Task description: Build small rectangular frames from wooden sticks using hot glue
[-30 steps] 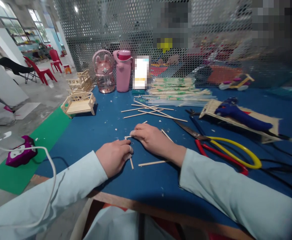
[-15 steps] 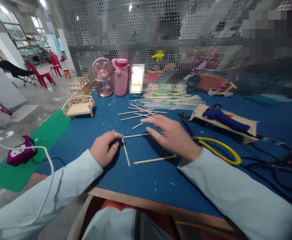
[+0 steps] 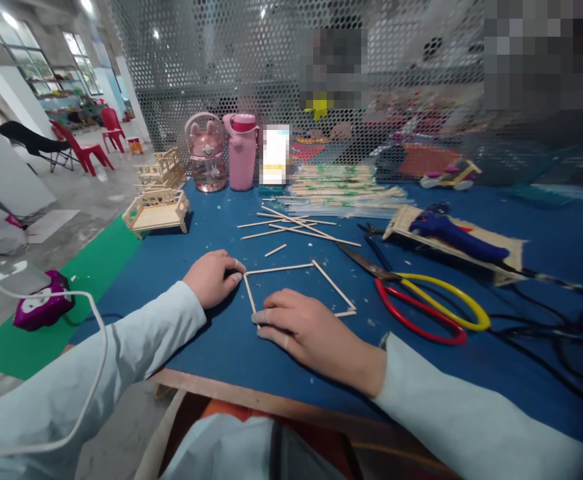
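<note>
Four thin sticks form a four-sided outline on the blue table (image 3: 196, 353). My left hand (image 3: 214, 279) rests at its upper left corner, fingers bent together around the end of the far stick (image 3: 281, 269). My right hand (image 3: 316, 333) lies over the near side, its fingertips at the lower left corner, on the near end of the left stick (image 3: 249, 293). It hides most of the near stick (image 3: 345, 313). The right stick (image 3: 334, 285) slants down to the lower right corner. Loose sticks (image 3: 291, 227) and a short piece (image 3: 276, 251) lie beyond.
Scissors (image 3: 421, 300) with red and yellow handles lie at the right, near a blue glue gun (image 3: 461, 237) on a wooden stand. Small wooden furniture (image 3: 156, 212), a pink bottle (image 3: 242, 153) and bundled sticks (image 3: 336, 187) stand or lie at the back.
My right hand has moved from the far stick down to the near left corner, uncovering the right stick and the scissors. My left hand has stayed at the upper left corner.
</note>
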A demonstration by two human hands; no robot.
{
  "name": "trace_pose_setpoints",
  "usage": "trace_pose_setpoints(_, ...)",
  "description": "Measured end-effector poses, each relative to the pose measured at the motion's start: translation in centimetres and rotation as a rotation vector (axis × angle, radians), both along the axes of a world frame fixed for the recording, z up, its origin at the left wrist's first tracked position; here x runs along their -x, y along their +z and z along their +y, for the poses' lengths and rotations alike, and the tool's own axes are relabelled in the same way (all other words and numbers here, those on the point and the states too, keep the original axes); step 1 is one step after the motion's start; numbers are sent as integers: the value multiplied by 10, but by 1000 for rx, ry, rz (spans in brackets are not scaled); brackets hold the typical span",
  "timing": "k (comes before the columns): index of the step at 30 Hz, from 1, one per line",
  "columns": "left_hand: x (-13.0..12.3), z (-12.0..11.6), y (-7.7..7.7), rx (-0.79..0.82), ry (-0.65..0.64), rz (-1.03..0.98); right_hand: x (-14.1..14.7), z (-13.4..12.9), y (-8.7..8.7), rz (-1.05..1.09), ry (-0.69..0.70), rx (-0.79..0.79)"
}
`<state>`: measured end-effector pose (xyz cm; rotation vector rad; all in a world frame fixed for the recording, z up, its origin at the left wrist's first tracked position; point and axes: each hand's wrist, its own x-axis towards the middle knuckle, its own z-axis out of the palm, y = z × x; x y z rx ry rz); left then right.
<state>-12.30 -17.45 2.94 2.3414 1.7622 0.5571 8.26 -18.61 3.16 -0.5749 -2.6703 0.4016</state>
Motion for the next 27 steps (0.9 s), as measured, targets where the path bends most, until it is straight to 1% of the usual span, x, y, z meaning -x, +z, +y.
trace_pose_setpoints(4, 0, 2, 2, -5, -29, -2, 0, -2, 0, -5, -17, -31)
trace_pose_setpoints(11, -1, 1, 1, -12, -28, 7, 1, -5, -1, -37, -24, -99)
trace_pose_setpoints(18, -2, 0, -4, -44, 3, 51, 2, -6, 0, -76, -26, -112)
trace_pose_setpoints(27, -2, 1, -3, -25, -4, 69, 2, -7, 2, -114, -29, -91)
